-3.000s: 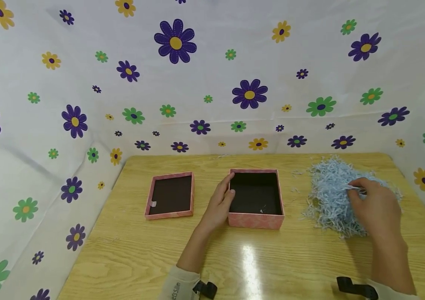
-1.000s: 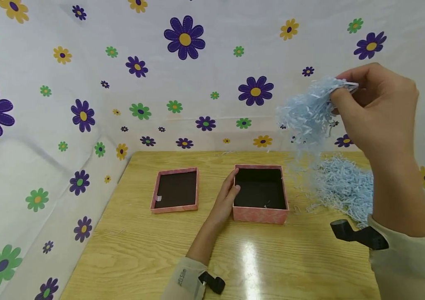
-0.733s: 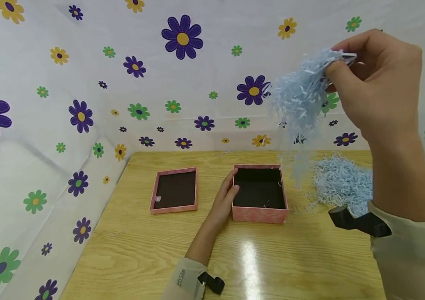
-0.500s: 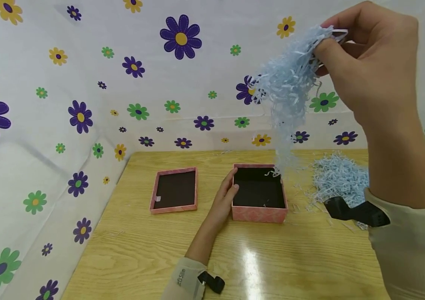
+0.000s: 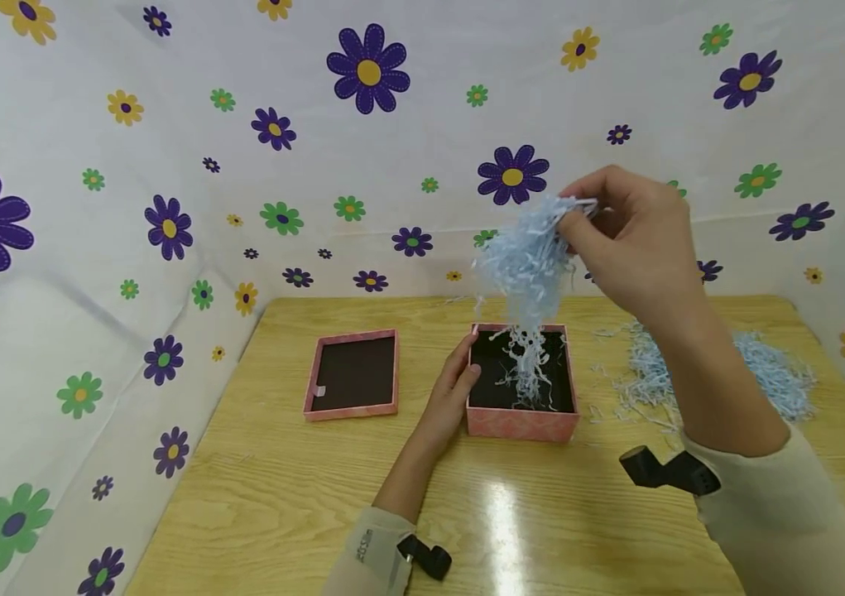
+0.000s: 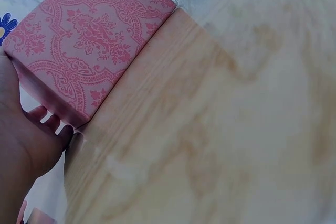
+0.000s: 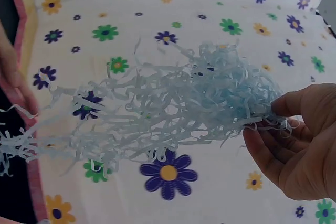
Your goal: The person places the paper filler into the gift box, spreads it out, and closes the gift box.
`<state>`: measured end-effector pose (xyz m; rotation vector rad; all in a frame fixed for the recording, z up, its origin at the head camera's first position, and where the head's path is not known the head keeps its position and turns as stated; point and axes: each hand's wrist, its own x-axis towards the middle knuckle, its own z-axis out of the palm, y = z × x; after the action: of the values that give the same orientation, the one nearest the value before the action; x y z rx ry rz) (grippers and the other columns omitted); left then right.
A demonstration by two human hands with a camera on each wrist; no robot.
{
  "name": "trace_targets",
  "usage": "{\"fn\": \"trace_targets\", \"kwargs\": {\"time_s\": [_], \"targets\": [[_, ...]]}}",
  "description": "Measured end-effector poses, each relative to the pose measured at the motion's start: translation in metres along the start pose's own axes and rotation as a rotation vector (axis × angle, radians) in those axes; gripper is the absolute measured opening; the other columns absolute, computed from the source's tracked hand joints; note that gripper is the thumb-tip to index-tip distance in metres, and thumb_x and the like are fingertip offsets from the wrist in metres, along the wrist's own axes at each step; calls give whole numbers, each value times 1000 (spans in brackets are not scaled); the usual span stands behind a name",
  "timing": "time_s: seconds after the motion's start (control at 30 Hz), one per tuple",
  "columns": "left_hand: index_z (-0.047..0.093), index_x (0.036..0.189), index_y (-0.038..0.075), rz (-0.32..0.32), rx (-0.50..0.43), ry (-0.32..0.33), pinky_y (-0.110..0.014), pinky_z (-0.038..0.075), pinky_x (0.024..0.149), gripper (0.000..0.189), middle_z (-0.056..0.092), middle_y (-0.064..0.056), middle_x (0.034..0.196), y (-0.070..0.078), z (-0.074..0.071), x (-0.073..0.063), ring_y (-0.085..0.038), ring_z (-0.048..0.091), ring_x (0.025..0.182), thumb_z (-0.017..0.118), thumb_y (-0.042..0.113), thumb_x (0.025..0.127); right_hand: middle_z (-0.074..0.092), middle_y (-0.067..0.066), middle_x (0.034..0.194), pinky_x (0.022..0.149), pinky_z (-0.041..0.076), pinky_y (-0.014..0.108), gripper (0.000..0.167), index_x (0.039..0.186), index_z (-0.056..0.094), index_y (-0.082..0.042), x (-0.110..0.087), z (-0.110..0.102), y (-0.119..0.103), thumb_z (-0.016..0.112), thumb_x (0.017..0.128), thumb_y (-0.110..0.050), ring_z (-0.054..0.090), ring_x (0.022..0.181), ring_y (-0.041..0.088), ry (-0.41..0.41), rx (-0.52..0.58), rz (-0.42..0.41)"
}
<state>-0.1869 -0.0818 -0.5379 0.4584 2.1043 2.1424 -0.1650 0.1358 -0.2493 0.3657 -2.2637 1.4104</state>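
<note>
In the head view my right hand point(image 5: 638, 240) pinches a tuft of pale blue shredded paper point(image 5: 530, 252) between thumb and fingers. Its lower strands dangle into an open pink patterned box point(image 5: 522, 425) with a black inside. In the right wrist view the shredded paper point(image 7: 220, 90) spreads out from my right hand's point(image 7: 302, 140) fingertips. My left hand point(image 5: 446, 401) holds the box's left wall, thumb at the rim. The left wrist view shows my left hand point(image 6: 29, 140) against the pink damask-patterned box point(image 6: 97, 38), some fingertips near its lower edge.
Left of the box lies the pink-rimmed lid point(image 5: 351, 410), black inside up. A pile of blue shredded paper point(image 5: 775, 377) lies on the wooden table point(image 5: 280, 497) at right, partly behind my right forearm. A flower-printed cloth point(image 5: 422, 141) stands around the back and sides.
My right hand took a tuft from the pile, lifted it high, then moved left and down over the box, where strands now hang inside. My left hand stayed at the box.
</note>
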Motion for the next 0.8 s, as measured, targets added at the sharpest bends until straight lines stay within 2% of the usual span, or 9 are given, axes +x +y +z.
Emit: {"fn": "trace_targets", "kwargs": {"time_s": [0.13,0.23,0.33,0.43,0.53,0.73,0.8], "targets": [[31,167,35,9,0,3,-49,19,129,56,24,9,174,-1,1,1,-18,19,161,46,29,114,71,10,86,49,43,24,15,112,75,-7,-19,17,34,66,101,-8,61,61,19,-57,-87,34],[32,167,35,11,-19,2,-49,18,130,55,23,9,174,-2,1,1,-17,18,161,47,27,114,67,9,75,48,39,27,16,114,76,-7,-34,26,59,66,100,-9,53,56,19,-85,-138,42],[32,166,38,9,-13,-1,-48,19,130,55,23,9,174,-3,1,0,-17,18,161,46,27,114,63,8,70,48,38,30,18,116,75,-7,-47,32,82,67,101,-11,50,56,20,-105,-170,58],[31,166,39,11,6,-3,-49,18,130,55,22,9,174,-1,0,0,-17,18,161,45,27,115,66,9,74,50,40,32,18,117,74,-6,-58,39,100,67,102,-11,51,58,21,-125,-187,92],[31,166,39,12,24,-3,-49,18,130,55,22,9,174,-1,0,0,-16,17,161,44,27,115,72,12,84,51,44,32,17,116,73,-5,-65,47,116,67,101,-9,56,62,22,-143,-199,111],[31,166,40,6,28,-3,-48,17,130,55,22,11,174,-1,-1,0,-15,17,161,46,31,114,74,13,86,55,46,34,15,112,74,-4,-74,71,138,67,100,-7,55,59,20,-177,-246,91],[32,166,40,10,21,-1,-47,17,130,55,23,11,173,-1,0,0,-15,17,161,46,30,114,75,14,93,58,51,36,17,114,73,-3,-76,78,140,68,100,-9,58,63,21,-211,-254,86]]}}
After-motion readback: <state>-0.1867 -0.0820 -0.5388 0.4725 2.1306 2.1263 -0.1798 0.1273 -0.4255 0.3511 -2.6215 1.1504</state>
